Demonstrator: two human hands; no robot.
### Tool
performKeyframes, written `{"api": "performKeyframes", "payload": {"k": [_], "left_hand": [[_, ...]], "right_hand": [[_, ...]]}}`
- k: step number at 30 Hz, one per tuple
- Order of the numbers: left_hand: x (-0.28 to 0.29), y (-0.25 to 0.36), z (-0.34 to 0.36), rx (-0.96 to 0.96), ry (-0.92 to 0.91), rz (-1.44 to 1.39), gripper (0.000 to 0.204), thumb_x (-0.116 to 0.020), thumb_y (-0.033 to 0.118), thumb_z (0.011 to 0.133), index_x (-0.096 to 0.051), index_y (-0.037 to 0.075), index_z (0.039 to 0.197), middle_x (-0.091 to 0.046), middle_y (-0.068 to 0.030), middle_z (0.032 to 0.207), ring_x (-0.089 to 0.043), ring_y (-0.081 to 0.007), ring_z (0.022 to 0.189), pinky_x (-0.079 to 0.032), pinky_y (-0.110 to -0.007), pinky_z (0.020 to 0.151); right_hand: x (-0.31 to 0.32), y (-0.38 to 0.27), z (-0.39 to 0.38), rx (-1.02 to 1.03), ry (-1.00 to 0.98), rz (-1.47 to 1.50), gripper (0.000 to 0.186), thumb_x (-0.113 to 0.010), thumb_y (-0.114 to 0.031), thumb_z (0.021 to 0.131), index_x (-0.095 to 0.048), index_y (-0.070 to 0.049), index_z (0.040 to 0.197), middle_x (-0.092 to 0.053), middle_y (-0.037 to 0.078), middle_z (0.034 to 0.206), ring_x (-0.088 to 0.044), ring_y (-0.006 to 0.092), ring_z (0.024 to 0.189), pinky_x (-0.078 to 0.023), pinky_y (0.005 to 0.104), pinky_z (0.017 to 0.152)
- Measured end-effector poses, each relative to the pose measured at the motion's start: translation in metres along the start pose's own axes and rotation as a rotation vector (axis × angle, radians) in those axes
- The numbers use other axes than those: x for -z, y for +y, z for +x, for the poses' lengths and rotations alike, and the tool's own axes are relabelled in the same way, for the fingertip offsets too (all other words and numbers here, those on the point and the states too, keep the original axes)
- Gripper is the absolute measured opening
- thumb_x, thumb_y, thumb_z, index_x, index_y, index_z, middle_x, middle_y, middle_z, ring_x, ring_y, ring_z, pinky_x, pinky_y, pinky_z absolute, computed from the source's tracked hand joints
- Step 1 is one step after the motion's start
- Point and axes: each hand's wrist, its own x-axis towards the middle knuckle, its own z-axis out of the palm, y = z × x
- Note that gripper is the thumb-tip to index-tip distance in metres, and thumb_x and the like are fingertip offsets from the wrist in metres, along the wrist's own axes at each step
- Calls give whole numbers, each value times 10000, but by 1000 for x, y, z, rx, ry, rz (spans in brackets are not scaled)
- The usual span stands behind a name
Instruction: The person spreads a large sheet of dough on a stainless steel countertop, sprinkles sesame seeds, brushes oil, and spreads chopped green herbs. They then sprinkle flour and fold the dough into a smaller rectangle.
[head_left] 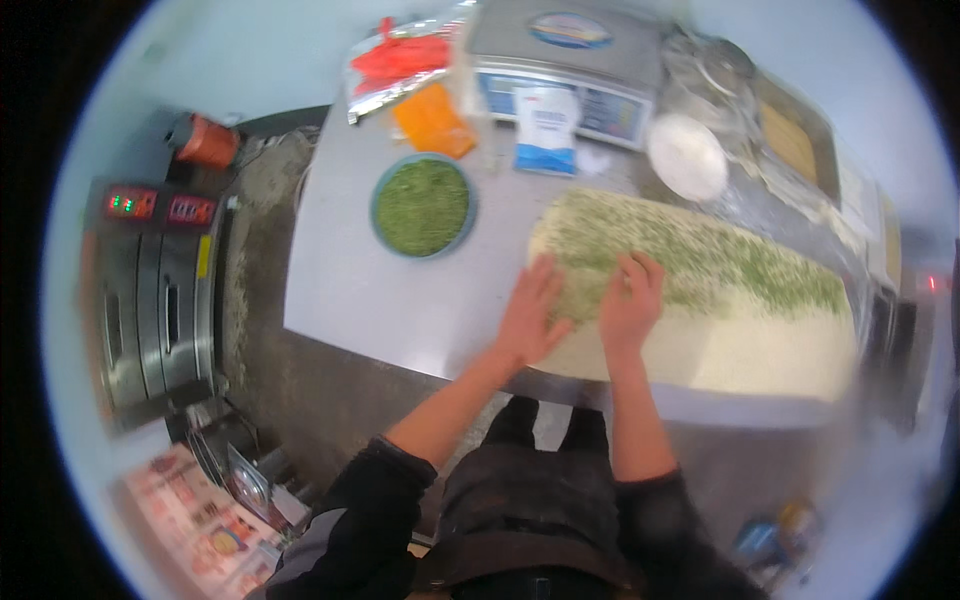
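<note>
A long flat sheet of pale dough [740,355] lies across the right of the steel table, with chopped green herbs [700,250] spread over its far part. My left hand [525,315] touches the dough's left end, fingers stretched out and thumb apart. Beside it, over the herb-covered dough, my right hand [632,295] has bent, gathered fingers; whatever they may hold is hidden. A blue-rimmed bowl of chopped greens [420,205] stands to the left of the dough.
Along the table [350,310] back are a scale [560,50], white-blue bag [545,130], orange packet [435,120], red item in foil [400,60], white round container [685,155] and tray [800,140]. A steel oven [150,310] and orange machine [205,140] stand left, beyond the floor [260,320].
</note>
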Motion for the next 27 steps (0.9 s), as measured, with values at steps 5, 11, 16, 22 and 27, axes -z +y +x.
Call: {"api": "performKeyframes", "payload": {"k": [5, 11, 16, 22, 27], "left_hand": [[27, 6, -23, 181, 180, -45, 759, -707, 299, 978, -430, 40, 1635, -404, -265, 1674, -386, -499, 1534, -272, -632, 1291], [79, -8, -30, 688, 737, -437, 731, -695, 150, 978, -410, -8, 1632, -475, -238, 1546, -635, -360, 1312, -529, -490, 1105], [109, -44, -18, 851, 680, -361, 733, -703, 167, 1008, -394, -45, 1637, -485, -235, 1503, -703, -299, 1203, -573, -401, 1038], [115, -46, -13, 881, 654, -407, 749, -712, 205, 1015, -390, -61, 1636, -484, -242, 1517, -720, -281, 1167, -574, -390, 1040], [107, -45, -25, 866, 812, -494, 696, -691, 192, 1030, -418, -50, 1623, -505, -213, 1511, -666, -270, 1240, -541, -399, 1076]], "right_hand": [[-121, -132, 53, 532, -414, 248, 463, -819, -191, 937, -725, -178, 1391, -652, 144, 1380, -659, 373, 1228, -574, 455, 970], [-208, -176, 73, 855, -741, -240, 616, -779, -438, 956, -634, -240, 1521, -575, 171, 1406, -613, 398, 1184, -585, 508, 907], [-244, -168, 77, 907, -919, -138, 447, -733, -407, 999, -659, -197, 1386, -605, 167, 1369, -661, 396, 1162, -594, 536, 894], [-263, -175, 87, 760, -900, -1, 315, -690, -346, 1032, -670, -117, 1247, -644, 217, 1334, -711, 441, 1037, -590, 532, 920], [-267, -170, 83, 513, -759, 181, 434, -672, -416, 1066, -717, -11, 1217, -738, 241, 1220, -724, 440, 1040, -581, 526, 908]]}}
